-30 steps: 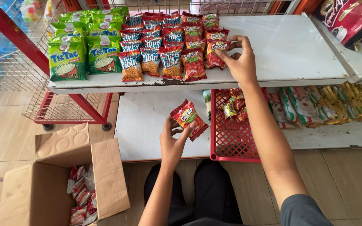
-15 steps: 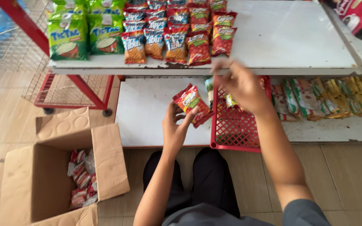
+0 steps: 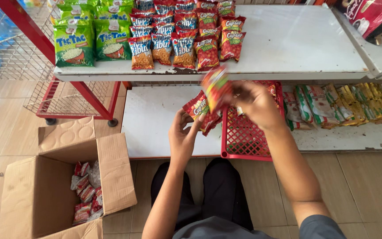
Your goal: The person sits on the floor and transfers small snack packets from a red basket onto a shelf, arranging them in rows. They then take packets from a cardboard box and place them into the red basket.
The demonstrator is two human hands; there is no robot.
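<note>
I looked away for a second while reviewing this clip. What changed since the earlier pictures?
The right hand came down off the upper shelf and now lifts a blurred red snack packet taken from the left hand. The left hand still holds red packets. The cardboard box is unchanged.

Right hand (image 3: 255,104) off the shelf, now apparently gripping a blurred snack packet (image 3: 215,88).

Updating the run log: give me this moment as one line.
left hand: holds red snack packs | right hand: lifts one snack pack, blurred | red basket under right hand | open box on floor
</note>
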